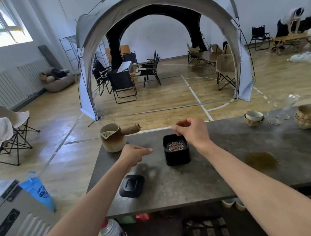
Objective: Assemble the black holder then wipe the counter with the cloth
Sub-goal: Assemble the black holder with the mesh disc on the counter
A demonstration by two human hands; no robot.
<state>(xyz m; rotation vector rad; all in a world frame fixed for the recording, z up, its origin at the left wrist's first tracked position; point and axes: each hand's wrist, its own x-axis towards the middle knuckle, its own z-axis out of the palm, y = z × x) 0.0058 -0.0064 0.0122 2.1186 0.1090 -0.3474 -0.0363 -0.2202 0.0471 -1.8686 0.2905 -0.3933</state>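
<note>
On the counter [228, 168], the lid [132, 186] lies front-left of the holder [176, 151].

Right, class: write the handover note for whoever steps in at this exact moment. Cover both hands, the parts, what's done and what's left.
Left hand: empty, hovering over the grey stone-look counter.
Right hand: fingers pinched above the square black holder base; whether it holds anything is unclear.
Round patterned metal disc sits inside the base.
Flat black square lid lies apart, front left.
Left: fit the lid, wipe the brown spill. No cloth in view.
</note>
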